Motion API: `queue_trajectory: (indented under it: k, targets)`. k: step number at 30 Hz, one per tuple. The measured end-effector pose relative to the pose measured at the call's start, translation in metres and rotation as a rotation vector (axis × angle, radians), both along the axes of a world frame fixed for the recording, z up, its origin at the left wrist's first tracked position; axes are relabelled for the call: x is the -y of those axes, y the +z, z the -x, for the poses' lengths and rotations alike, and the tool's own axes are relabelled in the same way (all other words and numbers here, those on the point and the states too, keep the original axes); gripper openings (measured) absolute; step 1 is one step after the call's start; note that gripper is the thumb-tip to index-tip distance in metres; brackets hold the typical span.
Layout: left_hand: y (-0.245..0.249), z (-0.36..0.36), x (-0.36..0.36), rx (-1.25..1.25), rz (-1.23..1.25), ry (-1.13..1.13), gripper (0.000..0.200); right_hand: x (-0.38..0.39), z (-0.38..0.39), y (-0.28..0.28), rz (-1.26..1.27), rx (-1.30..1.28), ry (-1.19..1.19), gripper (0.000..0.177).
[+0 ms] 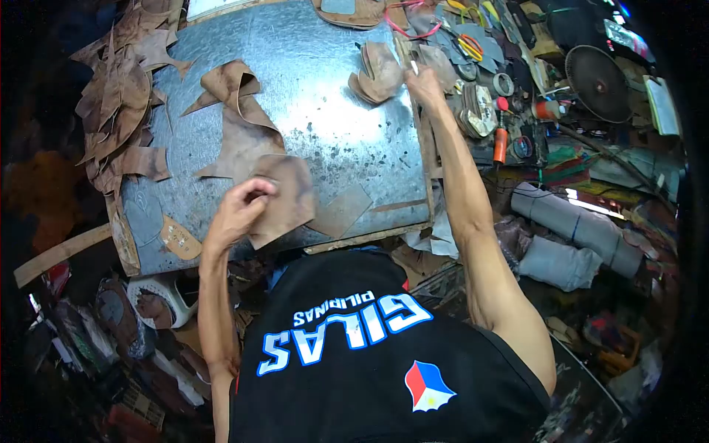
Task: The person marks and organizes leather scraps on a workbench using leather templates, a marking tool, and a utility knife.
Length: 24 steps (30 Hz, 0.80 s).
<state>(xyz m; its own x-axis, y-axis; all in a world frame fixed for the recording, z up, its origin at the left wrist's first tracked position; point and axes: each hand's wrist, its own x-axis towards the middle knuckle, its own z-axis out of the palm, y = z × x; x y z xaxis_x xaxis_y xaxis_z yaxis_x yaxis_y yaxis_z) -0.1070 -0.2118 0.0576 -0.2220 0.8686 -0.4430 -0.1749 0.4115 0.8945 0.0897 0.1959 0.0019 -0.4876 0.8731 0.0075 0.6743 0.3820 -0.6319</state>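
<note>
My left hand [242, 212] is at the near left of the metal-topped table [295, 70], fingers curled at the left edge of a brown leather piece [289, 196]. The piece looks slightly blurred, and some of my fingers are hidden. My right hand [426, 86] reaches to the table's right edge. It is closed on a thin white object [413, 68] whose kind I cannot make out. Just left of it lie small curved leather pieces [380, 72]. A larger leather offcut [242, 129] curls up beyond my left hand.
Leather scraps [122, 96] are heaped along the table's left side. On the right are yellow-handled scissors [470, 48], tape rolls [503, 84], an orange bottle [500, 146] and a round fan-like grille [598, 83]. Wrapped rolls [576, 221] lie below. A white stool [159, 301] stands at the lower left.
</note>
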Motion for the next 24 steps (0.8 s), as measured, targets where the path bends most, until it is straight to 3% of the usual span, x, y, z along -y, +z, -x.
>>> queue_trajectory:
  k: [1,3,4,7,8,9,11,12,14,17,21,22,24]
  targets:
    - [0.002,-0.008,-0.009,0.019,0.013,-0.052,0.015,0.001,-0.002,0.004,-0.207,0.171,0.023,0.036]
    - [-0.009,-0.024,-0.022,-0.124,-0.12,-0.111,0.015,0.025,-0.008,0.011,-0.041,0.006,-0.024,0.04]
    - [-0.012,-0.031,-0.027,-0.114,-0.081,-0.123,0.015,0.052,-0.014,0.02,0.064,-0.057,0.017,0.041]
    - [-0.028,-0.052,-0.043,-0.288,-0.254,-0.086,0.019,0.136,-0.027,0.059,0.713,-0.029,0.345,0.046]
    - [-0.031,-0.056,-0.05,-0.372,-0.306,-0.115,0.02,0.156,-0.031,0.063,0.757,-0.066,0.411,0.047]
    - [-0.036,-0.063,-0.056,-0.448,-0.38,-0.097,0.019,0.17,-0.04,0.038,0.652,-0.16,0.495,0.042]
    - [-0.028,-0.072,-0.068,-0.537,-0.388,-0.097,0.015,0.189,-0.043,0.032,0.698,-0.34,0.349,0.034]
    - [-0.025,-0.076,-0.073,-0.647,-0.407,-0.084,0.016,0.19,-0.044,0.031,0.707,-0.351,0.364,0.034]
    - [-0.025,-0.081,-0.081,-0.766,-0.422,-0.066,0.017,0.184,-0.048,0.031,0.459,-0.338,0.327,0.025]
    - [-0.036,-0.087,-0.086,-0.941,-0.543,0.063,0.023,0.184,-0.054,0.01,0.403,-0.386,0.307,0.022]
    - [-0.049,-0.097,-0.088,-1.139,-0.439,0.145,0.033,0.193,-0.05,-0.004,0.192,-0.441,0.389,0.03]
    - [-0.05,-0.101,-0.085,-1.166,-0.372,0.167,0.038,0.199,-0.05,0.005,0.291,-0.438,0.354,0.035]
    - [-0.054,-0.107,-0.087,-1.248,-0.321,0.135,0.04,0.204,-0.049,0.003,0.253,-0.408,0.352,0.037]
